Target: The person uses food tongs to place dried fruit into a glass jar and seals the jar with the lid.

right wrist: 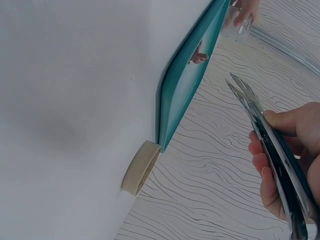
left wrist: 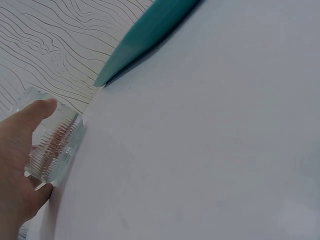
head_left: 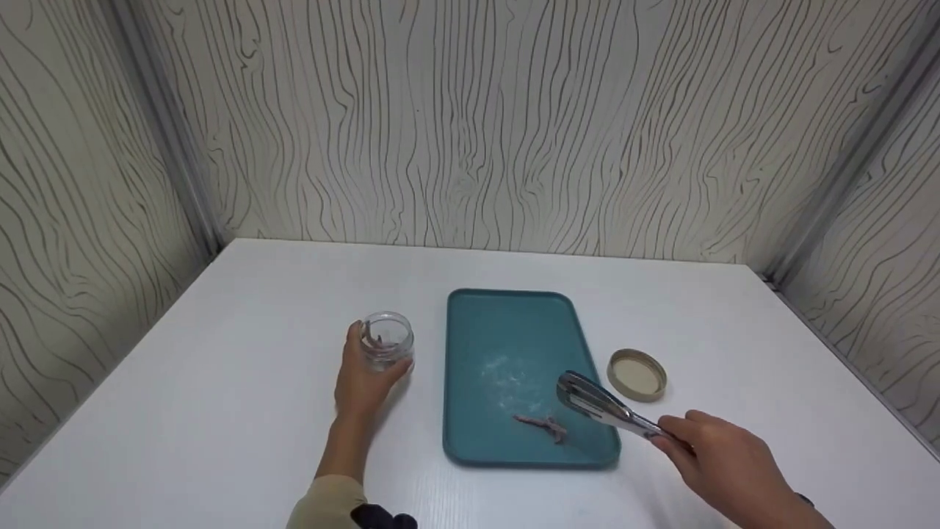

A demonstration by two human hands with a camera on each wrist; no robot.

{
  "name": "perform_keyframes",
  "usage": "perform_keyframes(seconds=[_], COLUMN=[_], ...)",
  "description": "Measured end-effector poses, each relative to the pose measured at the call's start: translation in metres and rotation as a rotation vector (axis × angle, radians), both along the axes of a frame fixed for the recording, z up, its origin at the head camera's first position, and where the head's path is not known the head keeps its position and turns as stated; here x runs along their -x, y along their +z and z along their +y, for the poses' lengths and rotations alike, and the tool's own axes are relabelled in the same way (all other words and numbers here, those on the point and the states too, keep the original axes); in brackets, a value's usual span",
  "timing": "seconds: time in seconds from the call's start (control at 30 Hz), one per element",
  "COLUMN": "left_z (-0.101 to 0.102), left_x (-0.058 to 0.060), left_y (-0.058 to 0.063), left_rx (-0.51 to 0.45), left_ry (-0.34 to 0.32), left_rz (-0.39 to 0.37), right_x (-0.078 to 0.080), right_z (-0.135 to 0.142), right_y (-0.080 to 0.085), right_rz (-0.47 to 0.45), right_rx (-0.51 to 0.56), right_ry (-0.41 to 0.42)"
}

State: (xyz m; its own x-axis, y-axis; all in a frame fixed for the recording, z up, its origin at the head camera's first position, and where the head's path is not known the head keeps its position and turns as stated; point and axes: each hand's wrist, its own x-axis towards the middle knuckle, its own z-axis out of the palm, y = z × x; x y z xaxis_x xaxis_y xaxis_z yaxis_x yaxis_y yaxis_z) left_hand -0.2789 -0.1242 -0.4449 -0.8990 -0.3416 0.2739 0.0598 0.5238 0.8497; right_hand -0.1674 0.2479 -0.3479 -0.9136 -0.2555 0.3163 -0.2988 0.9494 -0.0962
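My left hand [head_left: 365, 386] grips a clear glass jar [head_left: 387, 356] that stands upright on the table, left of the tray. A few brownish strips lie inside the jar, and its mouth is uncovered. In my right hand [head_left: 727, 463] is a pair of metal tongs [head_left: 598, 402], held above the tray's right edge. Their tips are slightly apart with nothing between them, as the right wrist view shows. On the teal tray [head_left: 514, 330] lie some thin brownish-pink strips [head_left: 543, 425] near its front edge, with white powdery marks behind them.
A round beige lid [head_left: 637, 375] lies with its hollow side up, right of the tray. The white table [head_left: 220, 411] ends at walls with a wood-grain line pattern [head_left: 463, 125] at the back and sides.
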Motion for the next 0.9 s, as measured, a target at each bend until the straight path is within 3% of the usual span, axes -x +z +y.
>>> perform_keyframes(seconds=[0.9], left_z=[0.0], left_x=[0.001], left_y=[0.0], left_rx=[0.02], left_ry=[0.004], left_rz=[-0.005], right_x=[-0.002], right_z=[-0.009], right_y=[-0.013], right_rz=[-0.099], right_rx=[-0.075], right_ry=[-0.018])
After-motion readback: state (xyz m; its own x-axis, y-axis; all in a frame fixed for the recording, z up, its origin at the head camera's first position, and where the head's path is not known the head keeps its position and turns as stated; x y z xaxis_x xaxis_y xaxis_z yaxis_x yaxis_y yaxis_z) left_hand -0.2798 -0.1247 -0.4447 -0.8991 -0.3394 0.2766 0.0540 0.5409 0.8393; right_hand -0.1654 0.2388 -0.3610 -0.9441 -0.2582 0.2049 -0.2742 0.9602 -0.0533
